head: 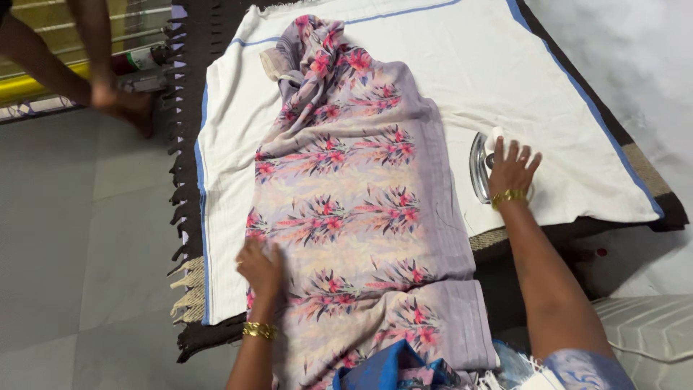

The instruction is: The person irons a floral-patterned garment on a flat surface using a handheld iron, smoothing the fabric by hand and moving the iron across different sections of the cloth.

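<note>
My left hand (260,266) lies palm down, fingers spread and flat, on the left edge of the floral cloth (354,209); it grips nothing, only presses the fabric. A gold bangle (259,330) sits on that wrist.

My right hand (512,170) is closed over the handle of the iron (481,167), fingers curled across the top. The iron stands at 3 o'clock from the cloth, just beside its right border, resting on the white sheet (469,72). Its metal sole faces toward the cloth. A second gold bangle (508,196) is on this wrist.

The floral cloth, lilac with pink flower sprays, runs lengthwise from 12 o'clock to 6 o'clock down the middle of the sheet. Its far end is bunched and folded; the near portion lies smooth.

The white sheet has a blue border stripe and covers a dark mat with fringe (184,217) at 9 o'clock.

Another person's foot (126,105) stands on the floor at 10 o'clock, well apart from my hands.
</note>
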